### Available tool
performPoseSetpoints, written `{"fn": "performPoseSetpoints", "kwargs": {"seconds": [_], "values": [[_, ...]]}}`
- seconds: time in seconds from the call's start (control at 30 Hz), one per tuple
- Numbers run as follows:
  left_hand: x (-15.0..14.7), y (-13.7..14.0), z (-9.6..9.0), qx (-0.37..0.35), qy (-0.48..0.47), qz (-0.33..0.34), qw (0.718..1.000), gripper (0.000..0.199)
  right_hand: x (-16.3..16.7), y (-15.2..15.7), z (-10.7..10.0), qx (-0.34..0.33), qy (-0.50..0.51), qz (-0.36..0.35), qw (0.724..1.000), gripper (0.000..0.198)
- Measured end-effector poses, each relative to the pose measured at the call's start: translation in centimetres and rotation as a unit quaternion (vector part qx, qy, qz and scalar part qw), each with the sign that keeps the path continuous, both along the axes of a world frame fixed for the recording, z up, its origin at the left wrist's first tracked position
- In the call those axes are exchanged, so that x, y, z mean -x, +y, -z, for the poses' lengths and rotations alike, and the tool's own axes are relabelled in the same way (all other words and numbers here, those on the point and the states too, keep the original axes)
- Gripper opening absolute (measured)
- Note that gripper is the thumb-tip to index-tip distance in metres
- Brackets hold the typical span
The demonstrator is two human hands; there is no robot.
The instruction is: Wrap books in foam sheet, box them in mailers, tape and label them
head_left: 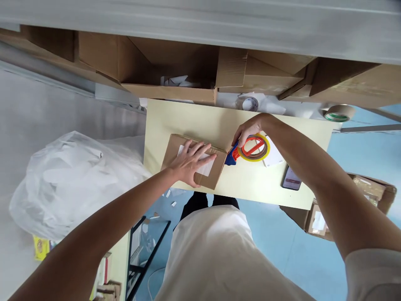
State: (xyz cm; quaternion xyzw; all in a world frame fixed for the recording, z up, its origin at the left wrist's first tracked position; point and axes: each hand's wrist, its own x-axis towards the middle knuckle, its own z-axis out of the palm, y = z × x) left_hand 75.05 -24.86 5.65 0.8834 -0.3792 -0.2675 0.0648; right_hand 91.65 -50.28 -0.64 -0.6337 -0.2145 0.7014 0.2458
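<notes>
A small cardboard box (171,151) with a white label (205,169) on top lies on the pale yellow table (263,188). My left hand (191,163) rests flat on the box, fingers spread over the label. In my right hand (247,131) is a tape dispenser (232,155), blue at its front end and red in the frame, carrying a roll of tape with a yellow rim. The blue end meets the right side of the box near its upper corner. My right fingers wrap round the dispenser, partly hidden behind the wrist.
Large open cartons (175,93) line the table's far edge, below a grey beam. Tape rolls (250,103) lie there too. A phone (291,178) and white paper (273,155) are at right. A white plastic bag (72,179) bulges at left; boxes (316,221) stand on the blue floor.
</notes>
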Motion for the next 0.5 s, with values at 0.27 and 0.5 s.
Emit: {"fn": "performPoseSetpoints", "kwargs": {"seconds": [0.27,0.5], "values": [[0.0,-0.7,0.4,0.008,-0.015,-0.051,0.999,0.126,6.4,-4.6,-1.1,-0.040,0.033,0.258,0.965,0.037],[1.4,1.0,0.4,0.056,-0.075,-0.108,0.990,0.110,15.1,-10.1,-10.7,-0.107,-0.071,0.433,0.892,0.058]]}}
